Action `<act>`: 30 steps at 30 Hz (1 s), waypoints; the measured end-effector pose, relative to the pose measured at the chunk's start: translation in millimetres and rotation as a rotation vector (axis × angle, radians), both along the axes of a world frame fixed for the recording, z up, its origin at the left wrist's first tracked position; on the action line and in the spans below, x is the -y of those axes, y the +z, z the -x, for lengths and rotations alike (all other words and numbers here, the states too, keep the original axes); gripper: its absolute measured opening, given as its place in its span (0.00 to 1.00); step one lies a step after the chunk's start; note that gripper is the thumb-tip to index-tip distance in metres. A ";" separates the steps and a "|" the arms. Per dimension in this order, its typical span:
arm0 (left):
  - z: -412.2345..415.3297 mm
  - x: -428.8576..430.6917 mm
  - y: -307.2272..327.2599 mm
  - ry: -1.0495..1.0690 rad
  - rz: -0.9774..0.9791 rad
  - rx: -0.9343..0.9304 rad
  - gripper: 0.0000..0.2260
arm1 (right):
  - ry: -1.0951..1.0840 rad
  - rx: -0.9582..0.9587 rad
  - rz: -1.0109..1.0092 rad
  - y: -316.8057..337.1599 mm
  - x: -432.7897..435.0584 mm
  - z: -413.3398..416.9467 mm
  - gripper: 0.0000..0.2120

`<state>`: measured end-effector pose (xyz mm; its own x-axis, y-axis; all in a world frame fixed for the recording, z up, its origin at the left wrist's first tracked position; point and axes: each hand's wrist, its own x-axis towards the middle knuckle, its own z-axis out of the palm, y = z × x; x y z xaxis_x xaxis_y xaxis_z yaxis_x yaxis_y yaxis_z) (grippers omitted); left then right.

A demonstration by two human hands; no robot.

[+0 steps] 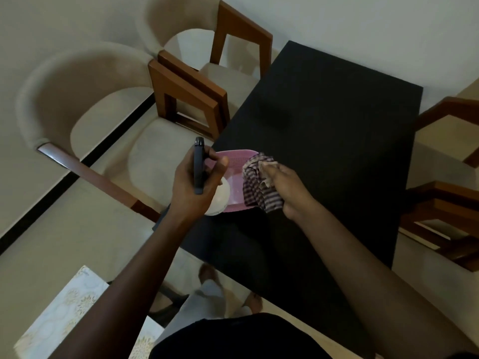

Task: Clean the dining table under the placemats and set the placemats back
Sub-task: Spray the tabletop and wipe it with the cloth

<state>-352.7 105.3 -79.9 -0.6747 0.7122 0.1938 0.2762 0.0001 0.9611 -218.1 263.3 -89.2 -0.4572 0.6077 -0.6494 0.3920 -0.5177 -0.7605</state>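
Looking down at a black counter [337, 120] ringed by beige chairs [108, 120].
I see my left hand [191, 187] grasping a dark phone [199, 167]; my right hand [282, 187] clutches a striped cloth [256, 187] over the pink placemat [233, 177] at the counter's edge.

Matt black table [337, 120], striped cloth [259, 189]

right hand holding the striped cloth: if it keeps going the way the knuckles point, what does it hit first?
The right hand points left, toward the pink perforated tray. The striped cloth it grips already overlaps the tray's edge, so the tray comes first, then probably the left hand. Depth is unclear.
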 end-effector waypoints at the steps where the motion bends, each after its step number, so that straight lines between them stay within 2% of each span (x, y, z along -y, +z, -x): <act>1: 8.5 -4.7 -6.6 -0.004 -0.006 -0.011 0.09 | 0.018 0.036 -0.007 -2.6 -3.5 10.8 0.12; 6: 43.2 -22.4 -36.2 -0.060 0.021 0.028 0.12 | 0.060 0.188 0.005 -14.9 -10.4 50.4 0.06; 13: 73.3 -39.6 -76.6 -0.167 0.121 0.109 0.16 | 0.104 0.373 0.065 -41.5 -19.4 94.3 0.07; 18: 88.8 -46.9 -96.7 -0.297 0.213 0.136 0.18 | 0.214 0.481 0.034 -68.7 -24.4 106.1 0.09; 22: 95.8 -47.0 -101.9 -0.356 0.250 0.064 0.20 | 0.246 0.542 -0.103 -88.3 -26.2 104.7 0.08; 24: 96.3 -45.8 -102.7 -0.367 0.277 0.024 0.20 | 0.257 0.548 -0.194 -87.1 -25.6 102.6 0.10; 26: 96.1 -45.3 -103.4 -0.359 0.297 -0.025 0.22 | 0.289 0.536 -0.263 -77.8 -22.8 99.7 0.13; 30: 97.8 -45.7 -101.3 -0.354 0.374 -0.095 0.25 | 0.273 0.464 -0.319 -61.8 -16.0 92.3 0.12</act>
<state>-450.5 151.0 -181.2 -0.3718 0.9257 -0.0689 0.4072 0.2293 0.8841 -310.3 279.3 -151.0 -0.3374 0.7056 -0.6231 0.8043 -0.1279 -0.5803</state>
